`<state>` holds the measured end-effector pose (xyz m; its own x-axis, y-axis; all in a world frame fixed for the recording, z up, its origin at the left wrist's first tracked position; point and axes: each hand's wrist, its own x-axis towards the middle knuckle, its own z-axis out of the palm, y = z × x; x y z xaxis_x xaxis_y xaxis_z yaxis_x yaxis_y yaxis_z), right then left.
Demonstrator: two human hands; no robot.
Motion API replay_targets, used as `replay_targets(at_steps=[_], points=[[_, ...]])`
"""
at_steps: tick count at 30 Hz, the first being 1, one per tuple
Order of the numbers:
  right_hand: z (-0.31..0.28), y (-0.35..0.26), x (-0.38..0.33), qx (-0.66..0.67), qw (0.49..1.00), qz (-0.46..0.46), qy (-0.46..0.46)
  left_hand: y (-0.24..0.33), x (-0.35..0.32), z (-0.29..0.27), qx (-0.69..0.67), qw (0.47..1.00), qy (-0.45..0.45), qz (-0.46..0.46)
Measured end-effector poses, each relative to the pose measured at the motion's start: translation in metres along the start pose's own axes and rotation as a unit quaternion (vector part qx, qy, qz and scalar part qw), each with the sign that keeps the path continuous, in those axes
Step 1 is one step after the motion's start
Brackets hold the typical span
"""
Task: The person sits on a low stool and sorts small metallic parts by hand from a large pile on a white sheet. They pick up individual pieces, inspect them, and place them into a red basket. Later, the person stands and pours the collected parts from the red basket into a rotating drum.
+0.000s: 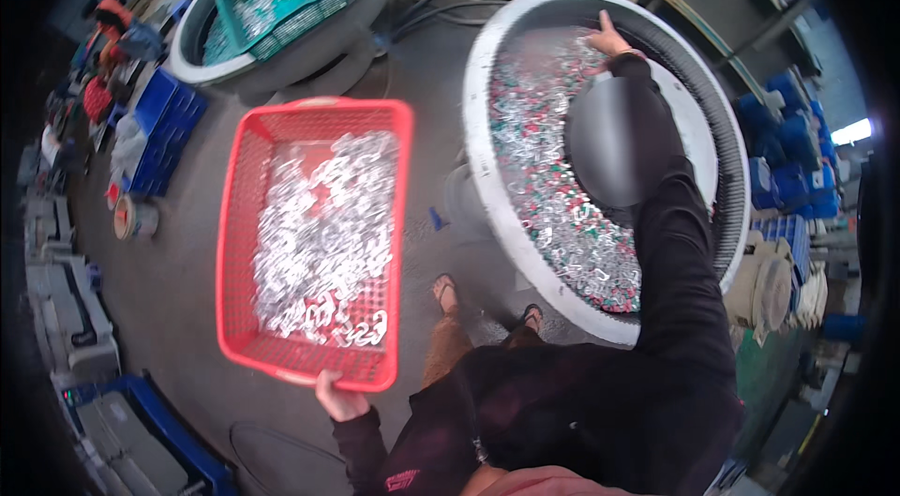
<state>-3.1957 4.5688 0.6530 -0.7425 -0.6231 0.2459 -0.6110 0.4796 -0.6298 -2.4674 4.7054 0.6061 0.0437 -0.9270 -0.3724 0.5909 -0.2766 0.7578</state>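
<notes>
My left hand (341, 398) grips the near rim of a red plastic basket (404, 215), fingers wrapped around its edge. Inside lies a layer of shiny, silvery metal pieces (323, 224), some looped in shape. The far end of the basket shows no hand on it. On the right, my right arm reaches across a big round white-rimmed tub (480, 135) with a dome in its centre. My right hand (609, 38) is over the tub's far part with its fingers apart, holding nothing visible. Small red, green and white bits mixed with silvery pieces (553, 168) fill the tub's channel.
A second round tub (183, 65) at the back left holds a green basket (281, 34) with silvery pieces and greenish bits around it. Blue crates (164, 126), a bucket (136, 217) and people (112, 27) are farther left. Blue containers (797, 149) stand right. A hose (281, 435) lies on the floor.
</notes>
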Motion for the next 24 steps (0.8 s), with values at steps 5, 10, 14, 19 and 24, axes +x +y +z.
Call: replay_targets(at_steps=[5,10,14,19,24], points=[[0.025,-0.163,-0.092,0.132,0.965,-0.203,-0.102,0.009,0.01,0.004,0.042,0.995,0.074,-0.055],[0.106,-0.281,-0.239,0.044,0.812,-0.491,-0.312,0.009,0.015,0.024,0.069,0.997,-0.005,0.015],[0.114,-0.302,-0.327,-0.232,0.771,-0.444,-0.394,0.017,-0.002,0.028,0.058,0.997,-0.032,0.033],[0.066,-0.293,-0.363,-0.066,0.8,-0.489,-0.342,0.036,-0.025,0.024,0.119,0.989,-0.089,0.017],[0.009,-0.29,-0.375,0.015,0.88,-0.364,-0.303,0.06,-0.037,0.028,0.055,0.976,-0.207,-0.035]])
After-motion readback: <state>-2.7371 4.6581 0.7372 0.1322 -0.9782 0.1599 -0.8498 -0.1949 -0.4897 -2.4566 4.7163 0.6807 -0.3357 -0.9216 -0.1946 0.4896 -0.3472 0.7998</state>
